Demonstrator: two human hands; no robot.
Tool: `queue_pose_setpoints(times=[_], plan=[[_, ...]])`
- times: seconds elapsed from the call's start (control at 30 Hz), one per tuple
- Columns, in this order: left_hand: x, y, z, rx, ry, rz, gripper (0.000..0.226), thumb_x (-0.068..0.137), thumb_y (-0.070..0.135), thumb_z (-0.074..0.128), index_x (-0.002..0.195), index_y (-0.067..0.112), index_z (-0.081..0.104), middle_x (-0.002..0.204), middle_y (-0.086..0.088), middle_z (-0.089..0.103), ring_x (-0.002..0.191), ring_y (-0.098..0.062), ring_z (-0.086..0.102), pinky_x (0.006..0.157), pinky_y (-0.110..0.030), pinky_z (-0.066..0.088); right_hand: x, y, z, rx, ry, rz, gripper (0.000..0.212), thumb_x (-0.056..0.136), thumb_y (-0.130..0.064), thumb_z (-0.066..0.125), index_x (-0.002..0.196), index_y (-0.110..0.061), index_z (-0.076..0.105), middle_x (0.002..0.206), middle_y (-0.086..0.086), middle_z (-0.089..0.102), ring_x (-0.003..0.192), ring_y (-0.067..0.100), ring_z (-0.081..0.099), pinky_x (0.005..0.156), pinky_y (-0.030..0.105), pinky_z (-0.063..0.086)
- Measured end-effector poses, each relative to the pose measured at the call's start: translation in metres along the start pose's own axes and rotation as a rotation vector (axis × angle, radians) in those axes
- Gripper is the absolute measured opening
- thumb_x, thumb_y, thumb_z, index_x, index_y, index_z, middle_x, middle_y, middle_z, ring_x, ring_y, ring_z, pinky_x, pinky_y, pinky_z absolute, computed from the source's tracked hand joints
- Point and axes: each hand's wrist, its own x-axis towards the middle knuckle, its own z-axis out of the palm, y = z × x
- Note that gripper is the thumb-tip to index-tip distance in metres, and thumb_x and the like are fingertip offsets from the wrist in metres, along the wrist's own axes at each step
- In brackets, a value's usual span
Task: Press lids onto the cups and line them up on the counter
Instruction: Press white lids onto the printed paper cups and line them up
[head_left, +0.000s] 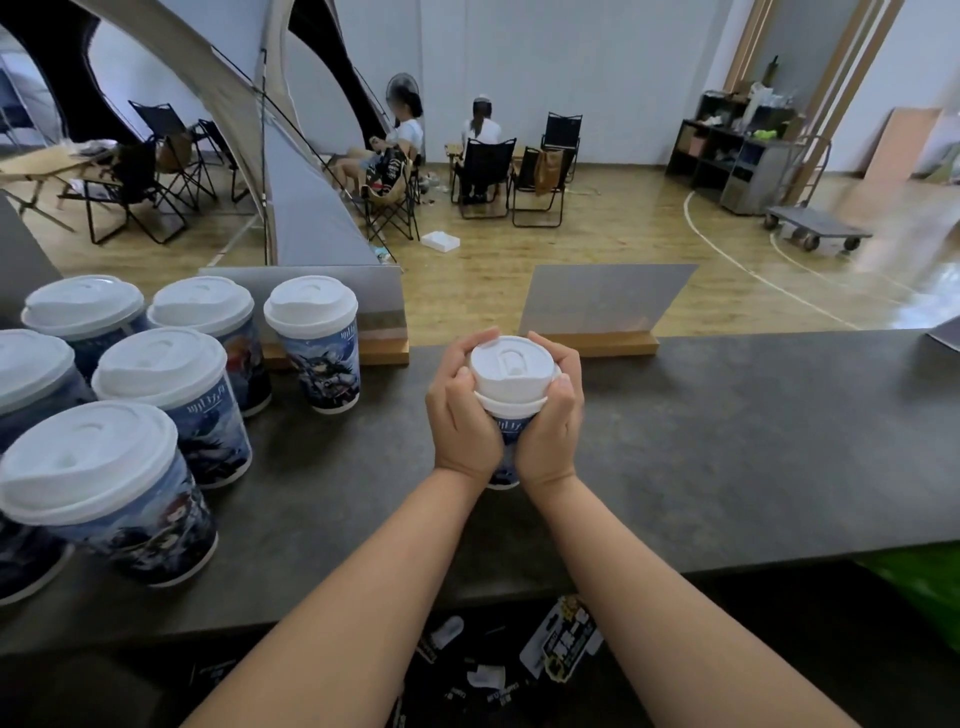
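Both hands, left hand (464, 410) and right hand (551, 410), clasped a printed paper cup (506, 434) standing mid-worktop (727, 441), thumbs on its white lid (511, 371); six lidded cups (171, 400) stood clustered at left.

Both hands, left hand (464, 410) and right hand (551, 410), clasp a lidded cup (511, 387) mid-counter (727, 441); capped cups (171, 395) crowd its left end
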Motion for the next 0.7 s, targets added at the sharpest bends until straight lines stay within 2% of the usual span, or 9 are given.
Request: queue_pose_setpoints(times=[0.1, 0.17, 0.27, 0.37, 0.53, 0.63, 0.7], plan=[[0.005, 0.002, -0.006, 0.066, -0.059, 0.010, 0.041, 0.085, 0.012, 0.030, 0.105, 0.005, 0.065, 0.103, 0.001, 0.068, 0.096, -0.008, 0.063, 0.080, -0.027, 0.051, 0.001, -0.006, -0.003, -0.006, -0.036, 0.056, 0.035, 0.083, -0.041, 0.039, 0.105, -0.019, 0.056, 0.103, 0.009, 0.062, 0.092, 0.020, 0.061, 0.072, 0.033, 0.052], [0.011, 0.002, -0.012, 0.119, -0.099, 0.008, 0.033, 0.085, 0.015, 0.034, 0.101, 0.010, 0.062, 0.106, 0.005, 0.065, 0.096, -0.007, 0.062, 0.080, -0.028, 0.049, 0.005, -0.009, -0.009, -0.038, -0.056, 0.103, 0.025, 0.082, -0.031, 0.043, 0.099, -0.019, 0.055, 0.098, 0.006, 0.062, 0.089, 0.019, 0.060, 0.073, 0.036, 0.050], [0.020, 0.009, -0.020, 0.112, -0.201, 0.003, 0.020, 0.084, 0.011, 0.037, 0.095, 0.013, 0.053, 0.093, 0.001, 0.064, 0.084, -0.004, 0.060, 0.075, -0.023, 0.047, 0.010, -0.015, -0.017, -0.113, -0.077, 0.104, 0.014, 0.079, -0.022, 0.042, 0.089, -0.018, 0.052, 0.087, 0.004, 0.059, 0.080, 0.015, 0.056, 0.070, 0.035, 0.045], [0.020, 0.012, -0.026, 0.190, -0.235, -0.016, 0.023, 0.086, 0.014, 0.037, 0.091, 0.015, 0.060, 0.087, 0.003, 0.065, 0.080, -0.004, 0.059, 0.073, -0.026, 0.047, 0.012, -0.021, -0.018, -0.127, -0.087, 0.104, 0.012, 0.081, -0.025, 0.041, 0.086, -0.020, 0.050, 0.082, -0.001, 0.054, 0.073, 0.007, 0.051, 0.066, 0.028, 0.042], [-0.001, 0.014, -0.025, 0.157, -0.190, -0.040, 0.031, 0.091, 0.036, 0.040, 0.105, 0.030, 0.067, 0.103, 0.011, 0.072, 0.100, -0.013, 0.066, 0.087, -0.034, 0.052, 0.004, -0.022, -0.007, -0.059, -0.151, 0.071, 0.025, 0.087, -0.029, 0.047, 0.102, -0.016, 0.060, 0.093, 0.002, 0.065, 0.083, 0.015, 0.061, 0.070, 0.030, 0.051], [-0.009, 0.011, -0.022, 0.092, -0.180, -0.070, 0.042, 0.087, 0.047, 0.047, 0.117, 0.021, 0.063, 0.109, 0.009, 0.070, 0.102, -0.014, 0.066, 0.088, -0.035, 0.054, 0.000, -0.021, -0.004, 0.004, -0.114, 0.051, 0.042, 0.082, -0.038, 0.045, 0.104, -0.006, 0.062, 0.096, 0.006, 0.067, 0.086, 0.018, 0.063, 0.070, 0.029, 0.053], [-0.012, 0.010, -0.017, 0.079, -0.152, -0.097, 0.050, 0.085, 0.052, 0.052, 0.120, 0.018, 0.060, 0.110, 0.008, 0.069, 0.102, -0.016, 0.066, 0.088, -0.040, 0.055, 0.001, -0.019, -0.005, 0.026, -0.087, 0.046, 0.045, 0.082, -0.038, 0.044, 0.104, -0.003, 0.062, 0.097, 0.010, 0.067, 0.087, 0.020, 0.064, 0.069, 0.029, 0.053]])
